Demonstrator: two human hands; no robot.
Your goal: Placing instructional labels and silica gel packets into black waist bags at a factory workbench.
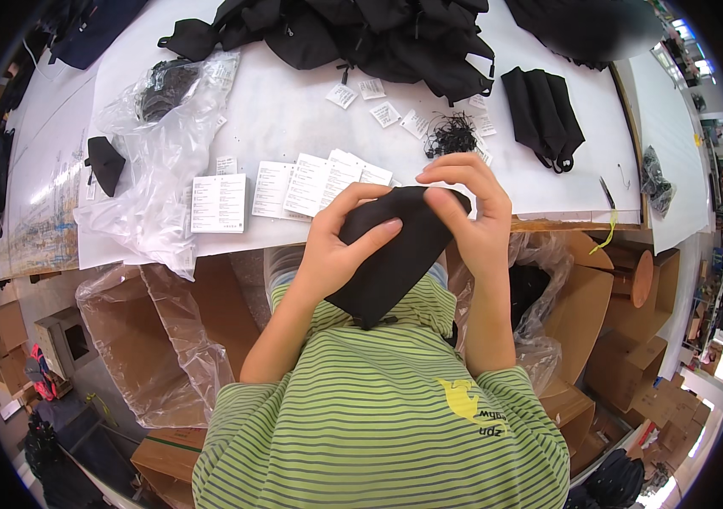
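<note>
A black cloth face mask hangs in front of my body, just off the table's near edge. My left hand is closed on its left side, thumb on the front and fingers curled behind. At the upper right corner, my right hand has its thumb against the cloth; the index finger arches above it, and the other fingertips are partly hidden. Beyond my hands lie white printed cards in overlapping stacks. A tangle of thin black cords sits past my right hand, near several small white tags.
A heap of black masks covers the table's far side. More masks lie stacked at the right. Clear plastic bags spread over the left. Below the edge stand plastic-lined cardboard boxes. A yellow-green strap hangs over the right edge.
</note>
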